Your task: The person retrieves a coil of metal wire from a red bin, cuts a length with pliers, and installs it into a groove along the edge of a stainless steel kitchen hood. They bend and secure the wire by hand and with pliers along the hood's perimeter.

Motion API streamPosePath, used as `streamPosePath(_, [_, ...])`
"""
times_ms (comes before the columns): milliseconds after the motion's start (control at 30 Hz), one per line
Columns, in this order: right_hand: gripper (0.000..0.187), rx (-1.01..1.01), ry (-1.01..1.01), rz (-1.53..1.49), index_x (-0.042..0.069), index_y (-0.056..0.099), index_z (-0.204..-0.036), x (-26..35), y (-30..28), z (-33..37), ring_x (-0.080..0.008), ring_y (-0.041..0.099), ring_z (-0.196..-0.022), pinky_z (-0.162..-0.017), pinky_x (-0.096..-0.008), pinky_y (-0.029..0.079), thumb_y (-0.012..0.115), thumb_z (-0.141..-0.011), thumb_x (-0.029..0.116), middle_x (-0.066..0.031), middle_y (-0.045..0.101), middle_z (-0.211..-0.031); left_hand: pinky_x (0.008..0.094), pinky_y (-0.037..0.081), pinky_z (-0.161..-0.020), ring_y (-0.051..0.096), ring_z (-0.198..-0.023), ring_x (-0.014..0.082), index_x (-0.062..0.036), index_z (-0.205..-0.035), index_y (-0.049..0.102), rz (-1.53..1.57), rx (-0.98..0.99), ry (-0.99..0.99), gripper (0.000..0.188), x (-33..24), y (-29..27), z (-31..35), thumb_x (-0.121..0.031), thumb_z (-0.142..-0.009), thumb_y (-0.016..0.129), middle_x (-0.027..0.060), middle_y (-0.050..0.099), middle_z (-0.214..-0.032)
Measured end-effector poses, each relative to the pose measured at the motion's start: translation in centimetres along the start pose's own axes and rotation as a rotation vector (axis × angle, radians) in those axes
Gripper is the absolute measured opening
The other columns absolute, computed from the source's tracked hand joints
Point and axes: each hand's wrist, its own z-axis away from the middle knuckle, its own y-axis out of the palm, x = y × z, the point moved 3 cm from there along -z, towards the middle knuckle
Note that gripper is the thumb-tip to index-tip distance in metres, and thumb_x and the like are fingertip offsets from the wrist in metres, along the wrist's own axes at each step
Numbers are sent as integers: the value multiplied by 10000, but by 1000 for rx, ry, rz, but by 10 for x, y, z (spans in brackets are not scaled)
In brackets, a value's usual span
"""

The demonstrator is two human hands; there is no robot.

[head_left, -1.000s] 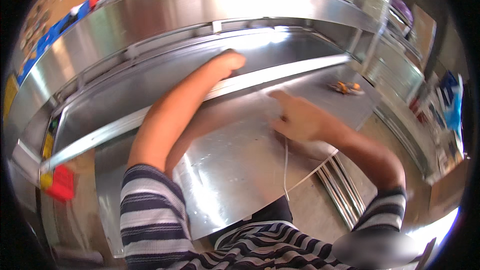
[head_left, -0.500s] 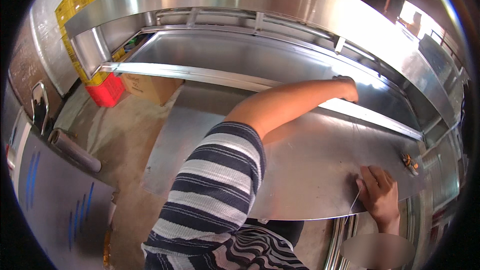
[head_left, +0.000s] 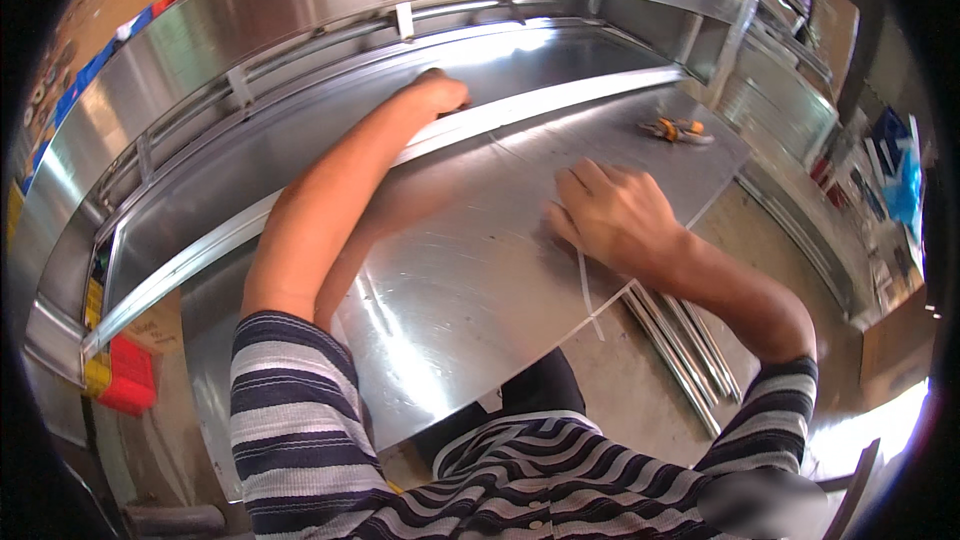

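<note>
A pale metal rail (head_left: 540, 110) crosses over a wide sheet of bare metal (head_left: 470, 270). My left hand (head_left: 440, 93) reaches across to the rail's far side, its fingers curled and partly hidden; what they hold, if anything, does not show. Over the sheet, my right hand (head_left: 615, 210) has its fingers bent in and pinched. From under it a thin pale wire (head_left: 586, 290) trails down past the sheet's near edge. Another stretch of thin wire (head_left: 510, 148) shows just below the rail. Beyond my right hand, pliers with orange and black handles (head_left: 677, 130) lie on the sheet.
A broad shiny metal band (head_left: 300, 25) curves along the far side above a recessed metal panel (head_left: 270, 130). Several metal tubes (head_left: 680, 350) lie on the floor at the right. A red crate (head_left: 132, 375) and a cardboard box (head_left: 160, 325) stand at the left.
The view has swung to the right. My right hand has moved forward over the sheet, closer to the rail, with the wire still trailing from it. My left hand stays at the rail.
</note>
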Motion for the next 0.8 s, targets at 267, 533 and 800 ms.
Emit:
streamPosePath(267, [314,303,64,-135,16,647,-984,-24,39,-39,-406,693,-891,-810,-511,558,480,-1033,278,-201,697,-993,431,558,-799,721,-881,289,-1,-936,800,50,-49,6,294,-1,-7,0,-257,-795,822,186,766,-1021])
streamPosePath(533, [330,197,276,-302,-21,649,-974,-55,40,-46,-433,708,-877,-784,-516,574,510,-1018,274,-249,709,-925,414,542,-773,719,-863,270,10,-886,788,159,-110,-87,251,6,-8,-4,-233,-826,811,156,768,-962])
streamPosePath(800, [372,210,130,-163,-2,677,-945,-54,54,-60,-426,720,-872,-821,-534,566,452,-1044,277,-239,723,-883,413,590,-757,765,-833,287,26,-870,765,112,-98,-97,195,-10,-6,3,-121,-845,640,213,767,-949])
